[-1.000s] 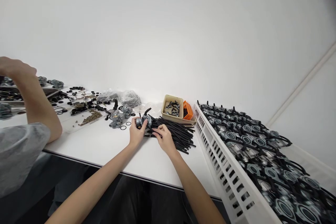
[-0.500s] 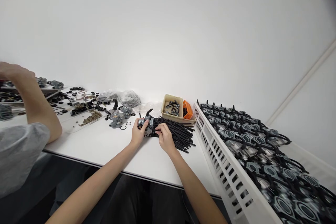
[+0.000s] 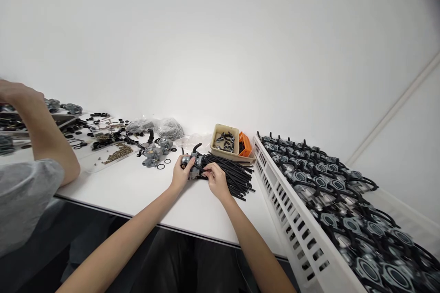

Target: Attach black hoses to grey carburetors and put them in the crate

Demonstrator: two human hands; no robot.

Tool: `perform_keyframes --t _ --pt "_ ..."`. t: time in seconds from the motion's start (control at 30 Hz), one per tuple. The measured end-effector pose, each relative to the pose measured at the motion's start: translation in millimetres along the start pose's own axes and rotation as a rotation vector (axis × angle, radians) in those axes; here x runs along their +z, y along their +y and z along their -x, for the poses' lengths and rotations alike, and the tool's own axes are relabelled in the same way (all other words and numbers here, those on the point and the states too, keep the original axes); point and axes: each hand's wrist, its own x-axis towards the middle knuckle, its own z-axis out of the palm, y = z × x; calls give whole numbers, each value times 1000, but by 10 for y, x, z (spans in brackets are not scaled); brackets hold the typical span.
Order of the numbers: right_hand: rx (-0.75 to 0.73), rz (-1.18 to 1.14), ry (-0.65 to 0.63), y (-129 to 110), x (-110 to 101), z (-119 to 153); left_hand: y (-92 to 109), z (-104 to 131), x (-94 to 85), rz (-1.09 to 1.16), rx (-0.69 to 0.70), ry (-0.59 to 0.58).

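Two bare hands on my head view, both at one carburetor (image 3: 198, 162) held low over the white surface (image 3: 151, 192), just below the middle of my view; clock directions run from that carburetor. Left hand (image 3: 179, 175), at 8 o'clock: gripping the body, thumb across the near side. Right hand (image 3: 216, 179), at 4 o'clock: thumb and fingers drawn in close at the carburetor's right side; I can't tell whether they pinch a part, too small and dark. A short black elbow (image 3: 196, 147) sticks up from the carburetor at 12.

I've got a loose heap of black tubes (image 3: 237, 176) from 3 to 4, just beside the right hand. Beige tray (image 3: 227, 127) with small metal-and-black pieces at 2, orange basket (image 3: 244, 138) just right of it. White slotted crate (image 3: 295, 224) at 4, packed with rows of finished-looking carburetors (image 3: 321, 182). More loose carburetors (image 3: 151, 154) at 9, small brass pieces (image 3: 118, 153) farther out that way, clear plastic bags (image 3: 170, 129) toward 10:30. Co-worker's forearm (image 3: 50, 135) at 9, far edge.
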Motion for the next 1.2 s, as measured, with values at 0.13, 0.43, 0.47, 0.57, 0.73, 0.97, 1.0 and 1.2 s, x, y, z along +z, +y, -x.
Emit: perform_keyframes --t 0.13,0.43,0.47,0.57,0.73,0.97,1.0,1.2 --pt "-5 100 -6 -37 -18 -10 -14 -4 1 7 -13 14" --pt "2 163 -51 -71 -77 6 4 -1 13 24 -29 -1" --pt "-5 148 -53 -82 -77 6 10 2 14 27 -26 -5" --pt "32 40 7 -82 -49 -3 27 15 16 32 -20 -22" --pt "205 -295 -39 3 35 0 47 41 17 36 7 -103" --pt "239 -390 -132 16 48 26 38 46 18 56 11 -147" --pt "230 -364 -135 15 45 28 32 44 19 58 7 -148" --pt "131 -117 -128 7 15 51 5 30 30 92 -34 -143"
